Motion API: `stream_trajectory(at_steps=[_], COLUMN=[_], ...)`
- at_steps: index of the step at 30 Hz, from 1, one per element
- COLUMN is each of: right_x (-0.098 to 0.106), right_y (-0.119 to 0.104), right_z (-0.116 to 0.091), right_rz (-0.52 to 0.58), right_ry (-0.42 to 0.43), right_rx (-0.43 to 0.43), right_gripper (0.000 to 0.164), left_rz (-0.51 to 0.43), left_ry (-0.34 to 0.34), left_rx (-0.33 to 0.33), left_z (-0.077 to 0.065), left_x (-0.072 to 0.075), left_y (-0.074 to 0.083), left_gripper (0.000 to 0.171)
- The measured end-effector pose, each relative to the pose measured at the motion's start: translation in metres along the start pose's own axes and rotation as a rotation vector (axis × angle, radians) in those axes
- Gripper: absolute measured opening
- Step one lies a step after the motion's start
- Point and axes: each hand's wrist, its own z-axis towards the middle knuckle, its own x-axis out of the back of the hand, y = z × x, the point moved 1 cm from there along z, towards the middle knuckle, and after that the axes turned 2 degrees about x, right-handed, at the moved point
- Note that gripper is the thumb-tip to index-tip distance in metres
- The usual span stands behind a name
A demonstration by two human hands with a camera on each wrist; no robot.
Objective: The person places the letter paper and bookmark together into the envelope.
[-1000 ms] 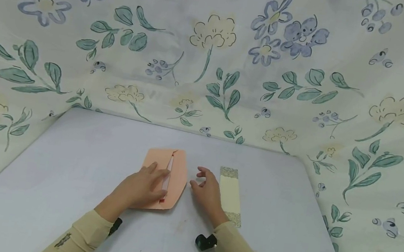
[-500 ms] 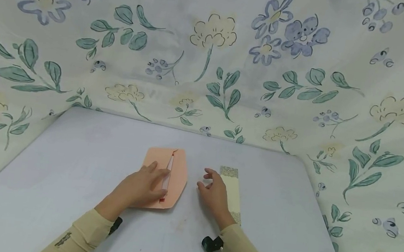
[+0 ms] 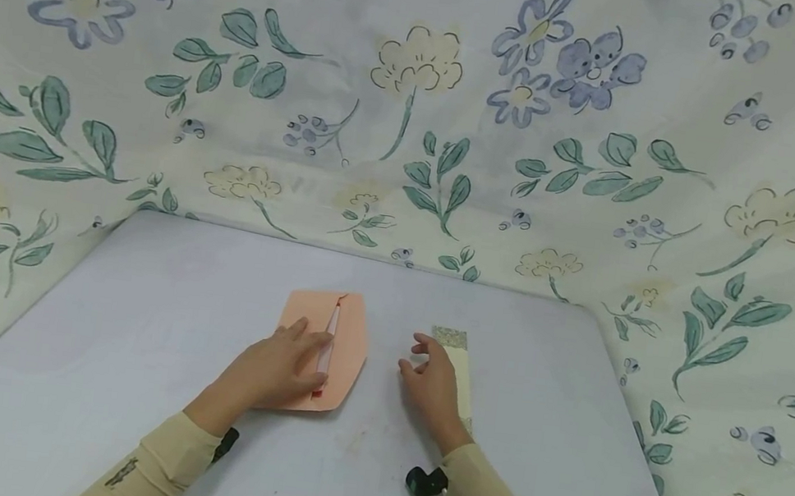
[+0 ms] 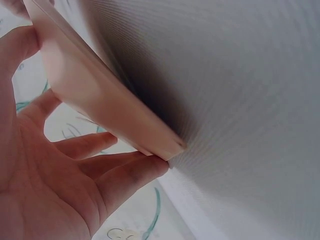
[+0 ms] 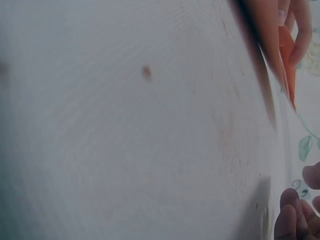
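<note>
The left hand (image 3: 275, 361), fingers spread, partly hides peach paper (image 3: 350, 350); the right hand (image 3: 436, 385) (loose-fingered, empty) obscures a strip (image 3: 460, 361) nearside.

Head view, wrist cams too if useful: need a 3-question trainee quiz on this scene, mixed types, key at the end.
1. Multiple choice: which side's hand touches the orange paper piece?
A) left only
B) right only
C) both

2. True or false: the right hand is gripping the orange paper piece.

3. Fill in: in the head view, the far end of the pale strip has a ____ band.

Key:
1. A; the left hand rests on it.
2. False; the right hand holds nothing and is apart from the paper.
3. Speckled.
</note>
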Motion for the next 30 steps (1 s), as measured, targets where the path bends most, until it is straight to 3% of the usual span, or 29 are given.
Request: stream_trajectory(at_steps=[30], right_x=[0.023], right_y=[0.018], right_z=[-0.009], right_rz=[-0.027], right_ry=[0.07], right_rx=[-0.038], right_gripper=[0.05], left_rz=[-0.004], left_ry=[0.003], left_rx=[-0.019], left_z=[-0.001], left_x=[0.0], left_y=[-0.001], left_gripper=[0.065])
